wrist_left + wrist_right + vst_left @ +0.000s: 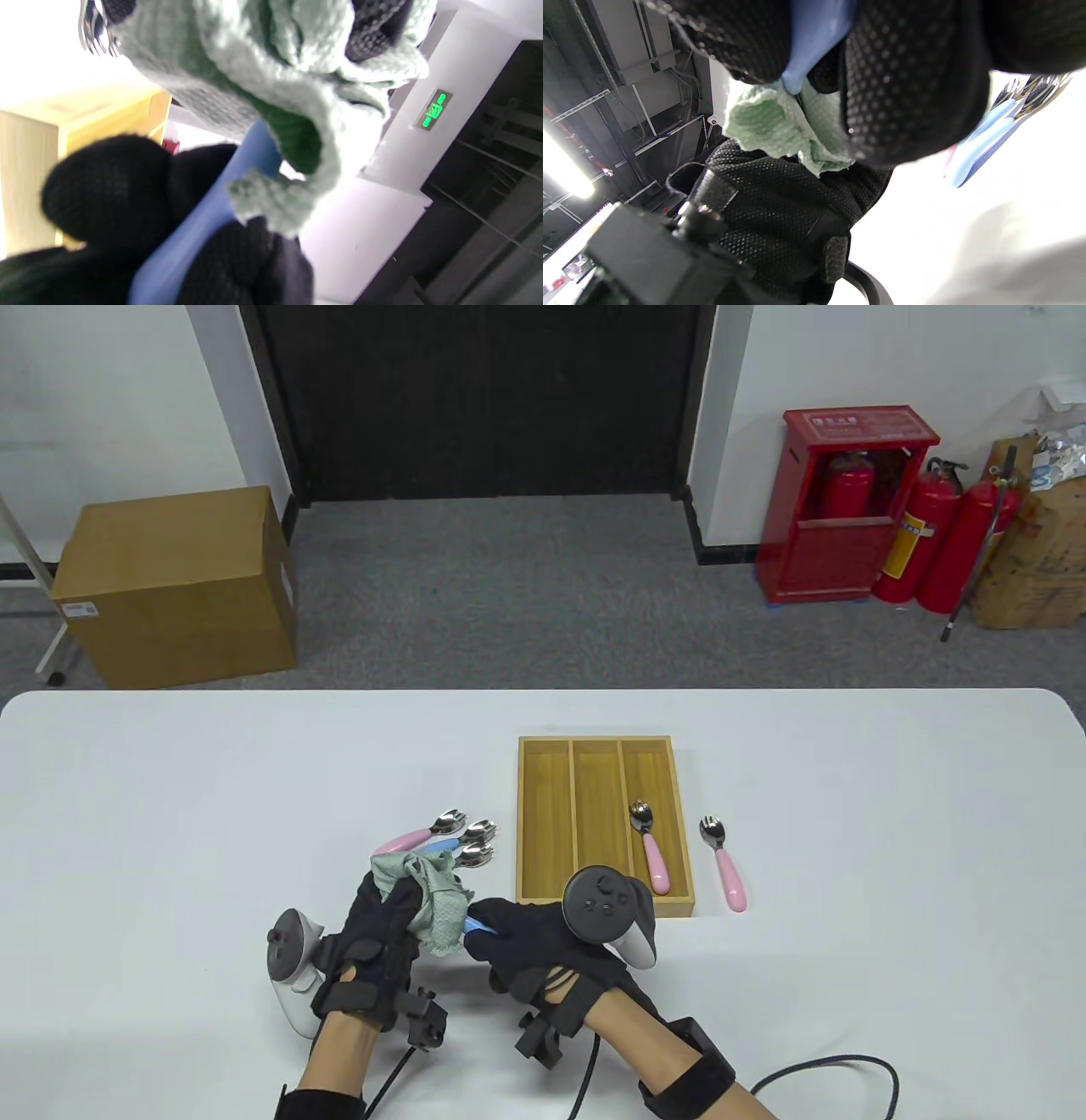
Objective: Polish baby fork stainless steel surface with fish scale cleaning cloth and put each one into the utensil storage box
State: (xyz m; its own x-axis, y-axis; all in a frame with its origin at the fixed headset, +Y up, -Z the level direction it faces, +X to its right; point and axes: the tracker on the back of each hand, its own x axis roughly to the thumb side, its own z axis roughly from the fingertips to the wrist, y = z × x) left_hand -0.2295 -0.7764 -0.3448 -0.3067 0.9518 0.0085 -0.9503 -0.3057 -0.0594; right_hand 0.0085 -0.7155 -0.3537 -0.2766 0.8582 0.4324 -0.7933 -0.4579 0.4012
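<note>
My left hand (382, 933) grips the green fish scale cloth (428, 899), bunched around the head of a blue-handled fork (480, 926). My right hand (534, 942) pinches that fork's blue handle (203, 220) (810, 46); the steel head is hidden inside the cloth (237, 72) (772, 123). Three more forks (458, 840), pink and blue handled, lie in a pile just beyond the cloth. One pink fork (650, 848) lies in the right compartment of the wooden storage box (530, 823). Another pink fork (724, 863) lies on the table right of the box.
The white table (170, 814) spans the view. A cable (831, 1069) trails from my right wrist. On the floor beyond are a cardboard box (178, 585) at left and red fire extinguishers (925, 534) at right.
</note>
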